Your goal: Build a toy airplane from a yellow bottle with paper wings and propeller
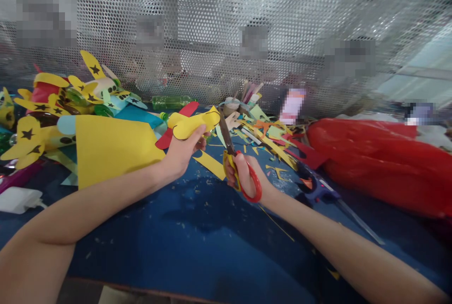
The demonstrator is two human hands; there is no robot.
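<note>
My left hand (185,148) is closed on a yellow paper cutout (192,122) with rounded ends and drawn dark curves. A red paper piece (187,110) shows behind that cutout, and I cannot tell whether the hand holds it too. Scissors (228,136) with red and yellow handles are gripped in my right hand (245,174), fingers through the loops. Their blades point up at the cutout's right end; whether they touch the paper is unclear. Below lies a yellow paper strip (211,165) on the blue table (169,238).
Bottle planes with yellow paper wings (30,136) crowd the left, beside a yellow sheet (113,148) and a white charger (21,199). Paper scraps (268,134) lie centre-right. A blue glue gun (321,190) and red plastic bag (374,162) are at right. A perforated metal screen (208,12) stands behind.
</note>
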